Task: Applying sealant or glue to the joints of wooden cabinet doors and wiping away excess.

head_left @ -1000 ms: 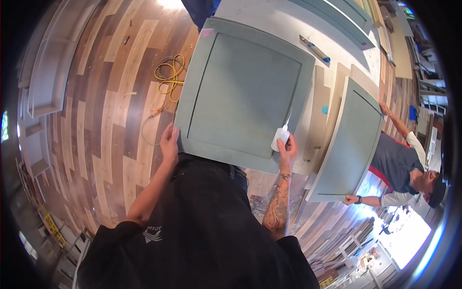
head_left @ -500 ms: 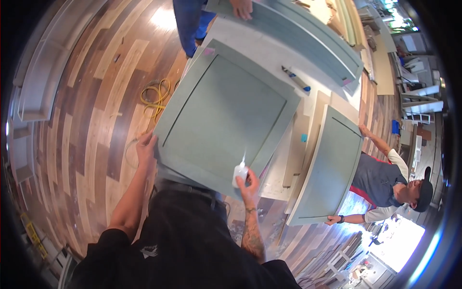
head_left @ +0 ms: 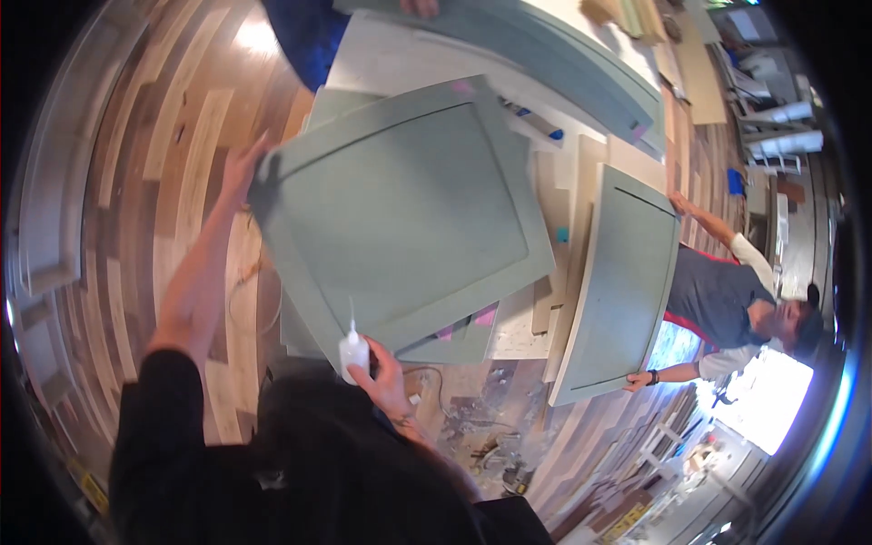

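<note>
A grey-green framed cabinet door (head_left: 400, 200) lies turned at an angle over other grey-green doors (head_left: 472, 341) on the work table. My left hand (head_left: 242, 171) grips its left corner, the fingers partly blurred. At the near edge of the door, my right hand (head_left: 386, 377) is closed around a small white squeeze bottle (head_left: 353, 352) with a thin nozzle pointing up. Pink tape (head_left: 463, 86) marks the door's far corner. The underside of the door and the fingers beneath it are hidden.
A co-worker (head_left: 727, 291) at the right holds another grey-green door (head_left: 622, 282) with both hands. Across the table, another person's hand (head_left: 421, 8) touches a long grey-green panel (head_left: 518, 64). A blue-tipped tool (head_left: 538, 122) lies between the panels. Scraps (head_left: 495, 445) litter the floor.
The door has swung clockwise, uncovering doors underneath. My left hand has moved away from me and left with its corner; my right hand and the bottle have shifted left.
</note>
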{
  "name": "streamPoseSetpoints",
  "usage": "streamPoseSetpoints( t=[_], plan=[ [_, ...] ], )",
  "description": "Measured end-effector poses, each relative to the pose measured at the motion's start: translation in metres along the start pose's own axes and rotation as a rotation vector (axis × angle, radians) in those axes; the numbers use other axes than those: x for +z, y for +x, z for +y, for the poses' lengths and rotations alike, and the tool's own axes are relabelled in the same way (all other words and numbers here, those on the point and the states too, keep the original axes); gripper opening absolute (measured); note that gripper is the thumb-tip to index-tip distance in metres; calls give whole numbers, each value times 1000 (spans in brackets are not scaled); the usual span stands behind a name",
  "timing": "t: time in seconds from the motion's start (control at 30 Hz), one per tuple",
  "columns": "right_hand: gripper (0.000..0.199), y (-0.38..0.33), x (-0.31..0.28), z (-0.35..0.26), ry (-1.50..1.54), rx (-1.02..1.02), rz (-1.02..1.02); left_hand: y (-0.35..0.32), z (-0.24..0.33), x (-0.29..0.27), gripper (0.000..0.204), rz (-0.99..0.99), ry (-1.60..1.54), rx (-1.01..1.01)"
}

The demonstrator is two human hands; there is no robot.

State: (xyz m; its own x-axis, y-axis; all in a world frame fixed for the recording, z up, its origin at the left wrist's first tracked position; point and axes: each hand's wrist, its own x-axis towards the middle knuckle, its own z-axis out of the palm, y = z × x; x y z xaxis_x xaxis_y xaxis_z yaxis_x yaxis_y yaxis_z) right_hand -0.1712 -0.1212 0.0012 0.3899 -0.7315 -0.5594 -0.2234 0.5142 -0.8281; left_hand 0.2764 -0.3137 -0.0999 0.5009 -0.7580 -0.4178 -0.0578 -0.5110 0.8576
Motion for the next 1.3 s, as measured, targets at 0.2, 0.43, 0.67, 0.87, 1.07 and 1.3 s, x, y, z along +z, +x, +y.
streamPoseSetpoints(
  t=[0.2,0.43,0.67,0.87,1.07,1.3],
  plan=[
    [63,20,37,-11,83,-41,-103,82,47,52,54,-78,-20,253],
    [53,49,30,-48,55,93,-116,-4,-15,42,62,133,-444,-3],
    [49,138,19,-87,-129,-95,-82,-210,-57,80,57,168,-438,-378],
    [51,219,46,-116,-382,-186,-27,-240,-87,95,49,356,82,0],
    [59,257,59,-114,-416,-192,39,-241,-80,97,47,377,165,0],
    [59,275,62,-122,-469,-166,54,-237,-85,98,45,358,184,28]
  ],
)
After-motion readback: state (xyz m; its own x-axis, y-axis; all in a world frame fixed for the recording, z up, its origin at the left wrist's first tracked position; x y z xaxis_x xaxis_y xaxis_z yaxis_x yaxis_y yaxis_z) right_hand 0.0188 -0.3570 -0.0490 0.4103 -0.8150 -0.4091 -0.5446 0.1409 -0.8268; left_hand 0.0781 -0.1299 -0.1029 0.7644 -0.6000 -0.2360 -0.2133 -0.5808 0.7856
